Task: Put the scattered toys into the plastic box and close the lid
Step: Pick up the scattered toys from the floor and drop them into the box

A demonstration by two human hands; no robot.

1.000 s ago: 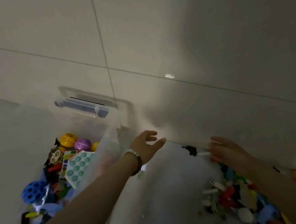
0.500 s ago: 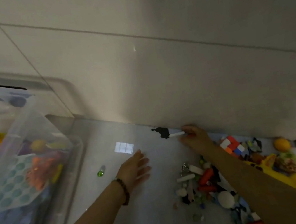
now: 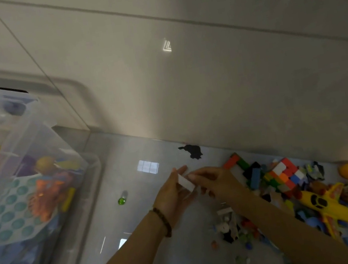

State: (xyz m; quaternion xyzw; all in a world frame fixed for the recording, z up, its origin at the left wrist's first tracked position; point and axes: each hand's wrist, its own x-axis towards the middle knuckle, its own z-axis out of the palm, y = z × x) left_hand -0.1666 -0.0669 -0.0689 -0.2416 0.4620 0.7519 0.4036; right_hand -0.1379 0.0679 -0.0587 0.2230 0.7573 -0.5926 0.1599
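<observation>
Right hand (image 3: 219, 185) pinches one white block (image 3: 186, 183); left hand (image 3: 173, 198) lies flat-open against it. One green marble (image 3: 121, 200) lies beside one plastic box (image 3: 39, 135).

I see the box (image 3: 35, 153) left on the floor (image 3: 165, 258); the toy pile (image 3: 290, 182) right, against the wall (image 3: 206, 81); between them a marble (image 3: 122, 200), then a block (image 3: 186, 184) between left hand (image 3: 174, 198) and right hand (image 3: 215, 182).

Both bare arms reach in from 6 o'clock. The left hand (image 3: 172, 198) lies open, fingers pointing to 1 o'clock — beads (image 3: 163, 221) on its wrist. The right hand (image 3: 217, 183) pinches a white block (image 3: 186, 184) at that palm.
</observation>
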